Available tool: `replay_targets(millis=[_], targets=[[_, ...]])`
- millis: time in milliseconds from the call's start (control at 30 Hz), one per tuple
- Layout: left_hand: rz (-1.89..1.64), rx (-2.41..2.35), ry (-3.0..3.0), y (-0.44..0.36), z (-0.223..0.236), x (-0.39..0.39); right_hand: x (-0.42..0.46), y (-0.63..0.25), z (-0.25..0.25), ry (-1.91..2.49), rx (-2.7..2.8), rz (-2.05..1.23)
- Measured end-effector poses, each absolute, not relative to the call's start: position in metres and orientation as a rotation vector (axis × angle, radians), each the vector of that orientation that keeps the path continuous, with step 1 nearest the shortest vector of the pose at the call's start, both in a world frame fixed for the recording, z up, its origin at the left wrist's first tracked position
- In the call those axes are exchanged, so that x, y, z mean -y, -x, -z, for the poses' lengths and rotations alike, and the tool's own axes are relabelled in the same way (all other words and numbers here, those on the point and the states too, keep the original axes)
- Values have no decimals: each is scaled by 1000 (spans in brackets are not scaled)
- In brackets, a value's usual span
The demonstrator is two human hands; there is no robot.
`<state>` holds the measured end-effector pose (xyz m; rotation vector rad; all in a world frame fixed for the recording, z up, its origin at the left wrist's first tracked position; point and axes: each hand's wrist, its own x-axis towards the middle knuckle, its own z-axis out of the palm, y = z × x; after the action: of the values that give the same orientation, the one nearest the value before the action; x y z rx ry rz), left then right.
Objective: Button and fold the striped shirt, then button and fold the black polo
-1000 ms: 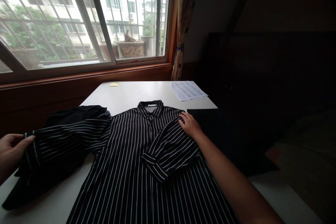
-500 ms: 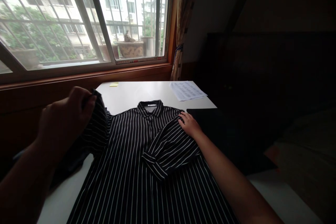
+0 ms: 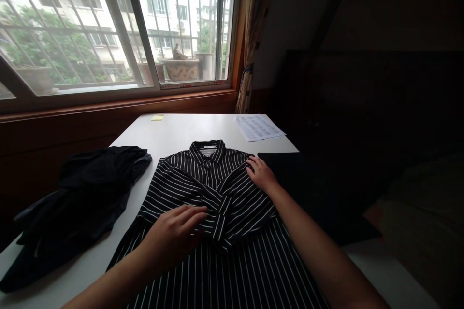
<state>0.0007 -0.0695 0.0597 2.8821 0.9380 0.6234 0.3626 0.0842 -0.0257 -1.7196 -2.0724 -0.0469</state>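
Observation:
A black shirt with white stripes lies front up with its collar toward the window. Both of its short-looking wide sleeves are folded inward across the chest, and their cuffs overlap near the middle. Over the cuff end of the left-side sleeve is my left hand, its fingers stretched out and its thumb mostly hidden beneath. Whether it presses on the cloth I cannot tell. My right hand rests with spread fingers on the shirt's right-side shoulder, at the top of the other sleeve.
The shirt lies on a white table. Dark crumpled clothes are heaped at the left, and a flat dark cloth lies at the right. Printed papers and a yellow sticky note are near the far edge, below a barred window.
My left hand has carried the left-side sleeve from out at the left over onto the chest, and its grip has opened. My right hand has stayed on the shoulder.

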Motion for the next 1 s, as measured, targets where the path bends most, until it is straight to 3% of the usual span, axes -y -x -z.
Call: replay_targets(millis=[200, 300, 433, 700, 900, 1000], targets=[[-627, -1468, -2801, 101, -32, 61, -67, -335, -11, 1635, 2108, 26], [-581, -1610, -2749, 135, -15, 59, -47, -302, -30, 1505, 2253, -139], [-587, -1616, -2686, 150, 5, 56, -16, -262, -40, 1372, 2418, -673], [-640, -1585, -2599, 149, 19, 50, -8, -258, -41, 1483, 2201, -965], [-565, -1641, -2664, 154, 19, 57, -11, -272, -47, 1553, 2255, -899], [-567, -1593, -2760, 150, 17, 60, -8, -267, -51, 1625, 2435, -671]])
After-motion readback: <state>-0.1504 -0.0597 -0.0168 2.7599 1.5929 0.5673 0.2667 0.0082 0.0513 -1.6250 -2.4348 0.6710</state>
